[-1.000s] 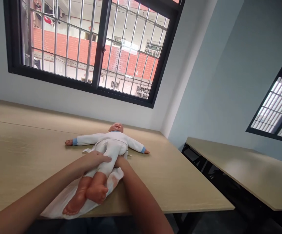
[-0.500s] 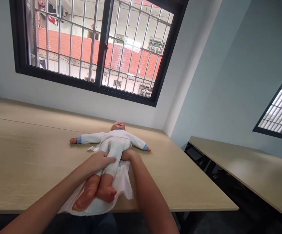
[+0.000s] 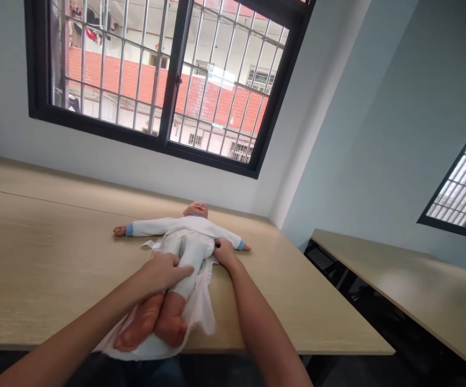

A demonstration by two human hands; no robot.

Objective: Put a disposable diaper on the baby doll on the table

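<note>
A baby doll [image 3: 196,224] in a white top with blue cuffs and white trousers lies on its back, head away from me, bare feet toward me. My left hand [image 3: 167,272] is closed over its trousered legs, thumb across the shin. At the doll's hip, my right hand [image 3: 225,252] has its fingers curled against the side of the white trousers [image 3: 190,252]; the fingertips are partly hidden. Spread under the legs is an open white diaper [image 3: 201,309], its ruffled edge showing on the right and a tab at the left.
The doll lies on a light wooden table [image 3: 55,269], with the diaper's end at the front edge. A second table [image 3: 410,285] stands to the right across a dark gap. Behind is a wall with a barred window [image 3: 164,86].
My right hand has come out from beneath the doll's thigh and moved up to the side of its hip. The left hand stays on the legs; the doll's feet have shifted slightly.
</note>
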